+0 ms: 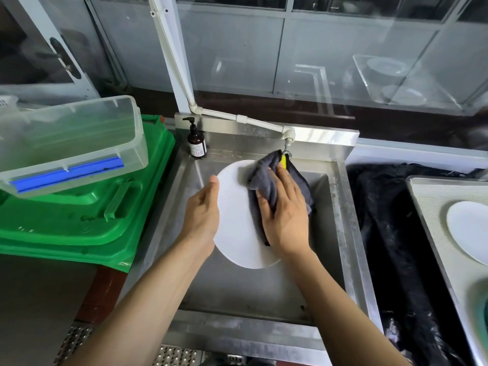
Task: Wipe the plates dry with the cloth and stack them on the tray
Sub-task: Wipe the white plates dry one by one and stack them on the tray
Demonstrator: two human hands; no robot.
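I hold a white plate (237,220) tilted above the steel sink (340,207). My left hand (202,215) grips its left rim, thumb along the edge. My right hand (286,215) presses a dark grey cloth (264,178) against the plate's face, fingers spread over the folds. The cloth bunches toward the plate's top and hangs off its right side. At the right edge lies a grey tray (433,207) with another white plate (467,228) on it, partly cut off by the frame.
A tap (287,143) with a yellow handle hangs just behind the cloth. A brown pump bottle (196,143) stands at the sink's back left corner. Left of the sink, a clear plastic box (68,143) rests on green crates (87,220). Black plastic (390,233) covers the counter beside the tray.
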